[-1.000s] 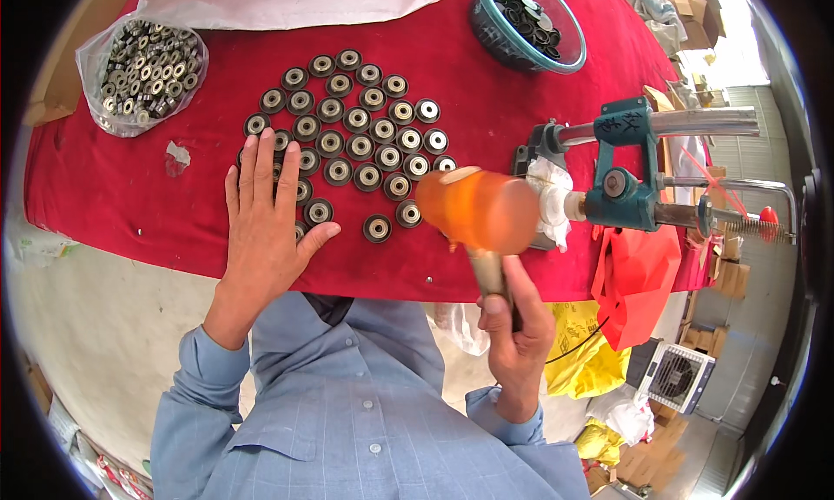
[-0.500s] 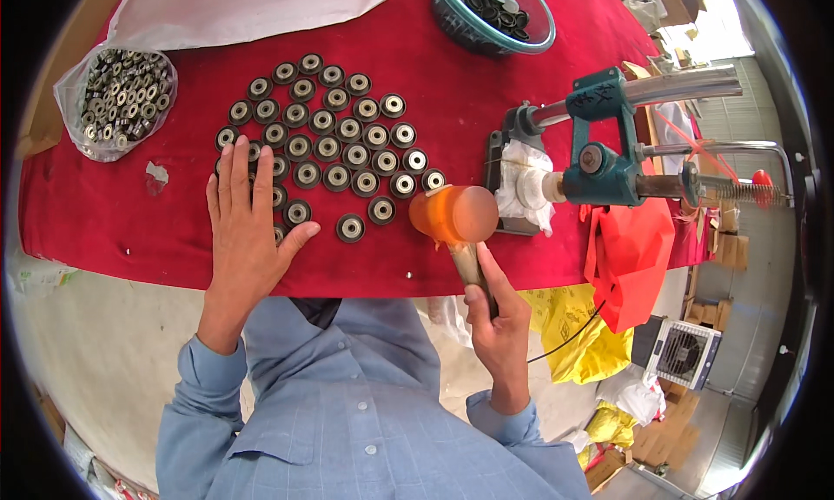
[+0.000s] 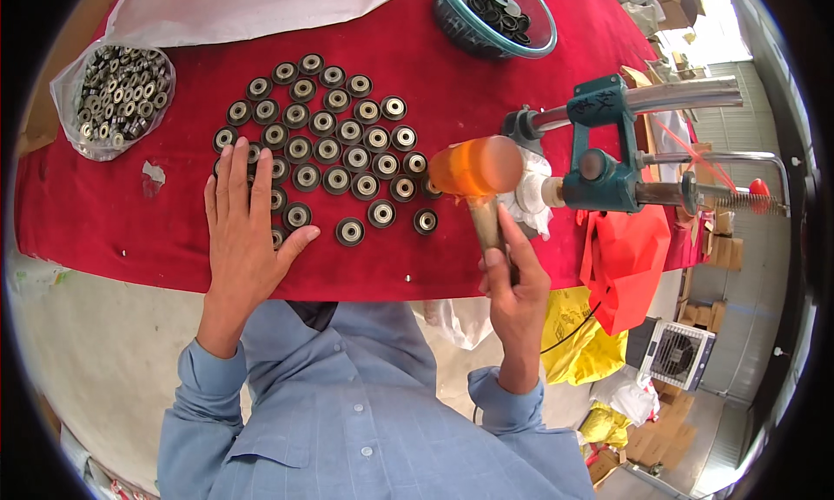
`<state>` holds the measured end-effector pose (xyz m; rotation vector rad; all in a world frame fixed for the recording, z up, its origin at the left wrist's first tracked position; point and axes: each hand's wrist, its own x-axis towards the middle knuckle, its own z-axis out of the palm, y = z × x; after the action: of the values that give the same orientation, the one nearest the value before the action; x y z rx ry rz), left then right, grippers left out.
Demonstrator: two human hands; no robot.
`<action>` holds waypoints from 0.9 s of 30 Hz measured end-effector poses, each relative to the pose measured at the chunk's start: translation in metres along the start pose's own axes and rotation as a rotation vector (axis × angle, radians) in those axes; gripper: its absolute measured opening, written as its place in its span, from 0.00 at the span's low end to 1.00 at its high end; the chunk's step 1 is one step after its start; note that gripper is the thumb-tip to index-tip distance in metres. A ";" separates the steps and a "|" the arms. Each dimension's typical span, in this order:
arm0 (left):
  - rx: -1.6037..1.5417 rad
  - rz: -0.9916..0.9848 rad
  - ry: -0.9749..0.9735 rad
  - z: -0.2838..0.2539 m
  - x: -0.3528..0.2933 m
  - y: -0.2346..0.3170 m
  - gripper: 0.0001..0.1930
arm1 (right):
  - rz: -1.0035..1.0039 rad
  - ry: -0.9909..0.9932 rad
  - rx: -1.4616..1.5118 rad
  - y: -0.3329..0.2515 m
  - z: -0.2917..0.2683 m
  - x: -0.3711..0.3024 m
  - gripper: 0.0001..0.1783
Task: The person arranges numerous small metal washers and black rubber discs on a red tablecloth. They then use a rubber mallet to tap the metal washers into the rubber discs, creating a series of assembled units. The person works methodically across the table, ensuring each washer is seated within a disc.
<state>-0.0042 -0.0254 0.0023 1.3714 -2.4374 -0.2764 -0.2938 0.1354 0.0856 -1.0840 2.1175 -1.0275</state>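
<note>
My right hand [image 3: 514,274] grips the handle of a mallet [image 3: 476,167] with an orange, translucent-looking head, raised between the bearings and the press. Flat on the left part of the group lies my left hand [image 3: 243,213], fingers stretched out and thumb apart, covering some pieces. Spread over the red cloth are several bearings set in black rings [image 3: 327,149], lying flat with their metal centres up. One ringed bearing [image 3: 425,221] sits just below left of the mallet head, and another is partly hidden behind it.
A green hand press [image 3: 599,165] stands at the right, with white wrapping at its base. Loose bearings fill a clear bag-lined container [image 3: 123,100] at far left. A teal-rimmed bowl [image 3: 549,44] at the back holds black rings. A red bag [image 3: 621,265] hangs at the table's right edge.
The mallet in my right hand has moved right and up, toward the press. A ringed bearing below it, hidden before, now shows. My left hand stays in place.
</note>
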 end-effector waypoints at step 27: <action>-0.001 -0.002 -0.012 -0.002 0.002 0.001 0.56 | -0.369 -0.042 -0.069 -0.012 0.035 0.019 0.31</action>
<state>-0.0055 -0.0265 0.0050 1.3756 -2.4453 -0.2877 -0.2731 0.1019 0.0739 -1.5571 1.9742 -1.0888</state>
